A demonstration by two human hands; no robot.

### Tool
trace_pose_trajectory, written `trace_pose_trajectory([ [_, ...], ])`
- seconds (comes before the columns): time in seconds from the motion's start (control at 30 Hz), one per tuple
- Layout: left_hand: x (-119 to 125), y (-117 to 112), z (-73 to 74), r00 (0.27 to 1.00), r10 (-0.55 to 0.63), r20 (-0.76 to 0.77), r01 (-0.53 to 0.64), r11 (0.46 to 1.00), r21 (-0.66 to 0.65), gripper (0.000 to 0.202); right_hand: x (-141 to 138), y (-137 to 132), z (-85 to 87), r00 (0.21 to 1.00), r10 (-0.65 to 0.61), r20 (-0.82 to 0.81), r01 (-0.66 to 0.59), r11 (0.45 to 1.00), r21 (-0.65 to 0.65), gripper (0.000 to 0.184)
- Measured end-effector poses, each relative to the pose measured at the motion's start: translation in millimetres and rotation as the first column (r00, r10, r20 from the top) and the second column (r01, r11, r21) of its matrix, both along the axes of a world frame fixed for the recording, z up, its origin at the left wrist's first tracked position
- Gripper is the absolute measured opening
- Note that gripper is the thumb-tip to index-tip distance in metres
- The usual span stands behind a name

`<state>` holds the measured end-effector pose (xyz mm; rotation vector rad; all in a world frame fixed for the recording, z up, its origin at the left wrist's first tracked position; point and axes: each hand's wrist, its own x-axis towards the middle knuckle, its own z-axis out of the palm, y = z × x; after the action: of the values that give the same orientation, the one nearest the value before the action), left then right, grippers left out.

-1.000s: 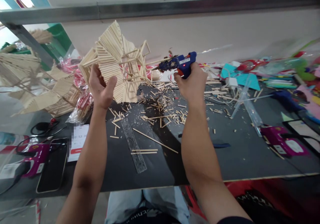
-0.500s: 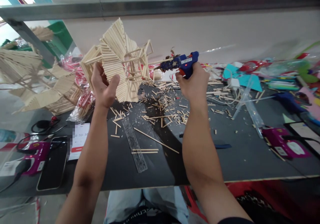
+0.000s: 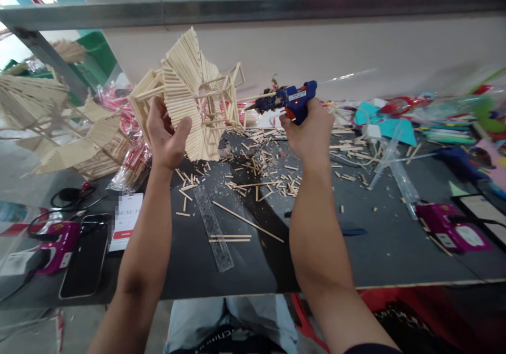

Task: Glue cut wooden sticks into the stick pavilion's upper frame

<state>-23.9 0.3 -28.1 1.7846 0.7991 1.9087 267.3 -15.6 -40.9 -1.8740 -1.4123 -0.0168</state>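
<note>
My left hand (image 3: 168, 137) is closed on a model built of thin wooden sticks (image 3: 184, 98), holding it up off the table; some fingers are hidden behind its slatted panels. In my right hand (image 3: 312, 132) is a blue hot glue gun (image 3: 294, 98), its small red light lit and a clear glue stick (image 3: 348, 77) sticking out of the back. The gun's dirty nozzle points left at the model's open stick frame (image 3: 225, 101), with a small gap visible between them. A single wooden stick runs alongside the nozzle; what holds it I cannot tell.
Cut stick pieces (image 3: 261, 169) litter the dark table (image 3: 253, 275). A clear ruler (image 3: 213, 227) lies in front, two sticks across it. Another stick model (image 3: 71, 132) stands left. Phones (image 3: 84, 256) and purple power blocks (image 3: 454, 227) lie at the sides; a metal rail (image 3: 253, 13) crosses behind.
Almost nothing differs. The view has shifted very slightly, and both hands keep the stick model and the glue gun in nearly the same places.
</note>
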Motion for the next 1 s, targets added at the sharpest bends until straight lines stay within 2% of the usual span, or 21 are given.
trace_pose_trajectory([
  [0.33, 1.2, 0.7, -0.6, 0.999, -0.026, 0.024, 0.025, 0.999, 0.030, 0.047, -4.6, -2.9, 4.6, 1.000, -0.019, 0.008, 0.020, 1.000, -0.022, 0.026],
  [0.57, 3.1, -1.1, 0.1, 0.999, -0.025, 0.046, 0.026, 0.999, -0.024, 0.051, 0.5, -0.3, 2.3, 0.999, -0.025, 0.031, 0.026, 0.999, -0.027, 0.026],
  [0.73, 4.1, -8.1, 3.2, 0.998, -0.046, 0.050, 0.051, 0.994, -0.096, 0.045, 1.4, -1.0, 0.3, 1.000, -0.002, 0.006, 0.002, 0.997, 0.076, 0.024],
  [0.83, 3.2, -11.5, 4.1, 0.997, -0.060, 0.042, 0.065, 0.990, -0.122, 0.040, 1.1, -2.1, 1.3, 1.000, -0.010, -0.008, 0.010, 0.999, 0.053, 0.022],
  [1.0, 3.1, -16.6, 7.5, 1.000, -0.004, -0.013, 0.001, 0.974, -0.229, 0.039, 0.8, -2.5, 4.1, 1.000, -0.018, -0.016, 0.018, 1.000, 0.006, 0.025],
])
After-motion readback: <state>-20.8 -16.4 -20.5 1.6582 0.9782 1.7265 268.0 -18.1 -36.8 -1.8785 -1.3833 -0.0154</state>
